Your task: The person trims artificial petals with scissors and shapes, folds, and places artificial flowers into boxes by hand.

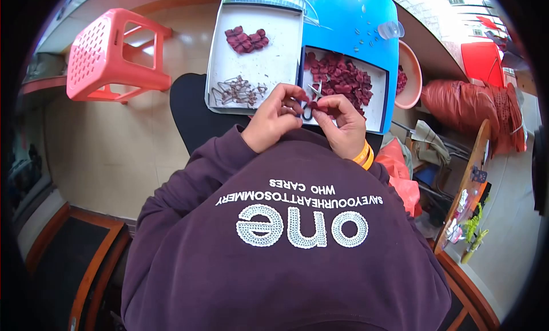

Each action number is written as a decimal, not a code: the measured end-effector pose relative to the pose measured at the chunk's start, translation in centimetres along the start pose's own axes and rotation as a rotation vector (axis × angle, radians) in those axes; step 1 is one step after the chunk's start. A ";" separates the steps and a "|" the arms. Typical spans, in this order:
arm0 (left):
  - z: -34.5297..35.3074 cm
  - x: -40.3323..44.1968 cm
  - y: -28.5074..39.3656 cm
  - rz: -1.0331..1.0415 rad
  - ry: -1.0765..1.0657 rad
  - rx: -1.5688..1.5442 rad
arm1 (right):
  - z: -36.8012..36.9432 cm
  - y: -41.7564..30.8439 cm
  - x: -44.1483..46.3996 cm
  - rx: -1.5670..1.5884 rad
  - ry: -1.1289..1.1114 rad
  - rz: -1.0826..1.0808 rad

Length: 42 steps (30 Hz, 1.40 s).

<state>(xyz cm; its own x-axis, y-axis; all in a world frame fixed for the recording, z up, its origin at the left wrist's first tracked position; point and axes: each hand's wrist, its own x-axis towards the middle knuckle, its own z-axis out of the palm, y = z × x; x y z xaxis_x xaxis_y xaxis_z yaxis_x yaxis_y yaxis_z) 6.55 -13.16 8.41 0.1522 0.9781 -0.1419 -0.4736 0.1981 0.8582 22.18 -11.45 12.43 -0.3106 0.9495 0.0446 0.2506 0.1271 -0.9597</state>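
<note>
Both hands meet over the near edge of the white trays. My left hand [275, 118] has its fingers closed on a small dark red fabric petal [313, 104]. My right hand [345, 127], with yellow bands at the wrist, pinches the same dark red piece between thumb and fingers. Just beyond the fingertips lie small scissors [315, 91], their blades bare and a dark handle loop partly hidden. The right tray [374, 111] holds a heap of dark red fabric petals [343, 76]. In the left tray [274, 65] are a cluster of dark red petal pieces [247, 40] and thin brown wire-like pieces [237, 92].
A blue tabletop [366, 14] carries the trays, a clear plastic cup [390, 30] and several small bits. At right, a pink basin [413, 74] holds more red pieces beside a reddish sack [466, 108]. A pink stool [117, 56] stands at left.
</note>
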 end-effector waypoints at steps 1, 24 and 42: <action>0.1 0.1 0.2 0.131 0.087 0.137 | 0.1 0.0 0.2 0.044 0.002 0.091; -2.1 0.5 0.3 -0.432 -0.270 -0.311 | -0.3 0.7 -0.6 0.320 -0.083 0.397; -1.4 -0.1 0.6 -0.578 -0.200 -0.672 | 0.5 -0.6 -0.7 0.255 -0.094 0.301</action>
<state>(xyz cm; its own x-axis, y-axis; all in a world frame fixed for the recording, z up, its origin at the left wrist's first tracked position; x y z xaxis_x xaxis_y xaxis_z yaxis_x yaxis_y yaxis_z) 5.06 -13.06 8.23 0.6414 0.6979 -0.3187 -0.6731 0.7112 0.2028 21.79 -12.34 12.84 -0.3438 0.9014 -0.2633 0.1113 -0.2393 -0.9645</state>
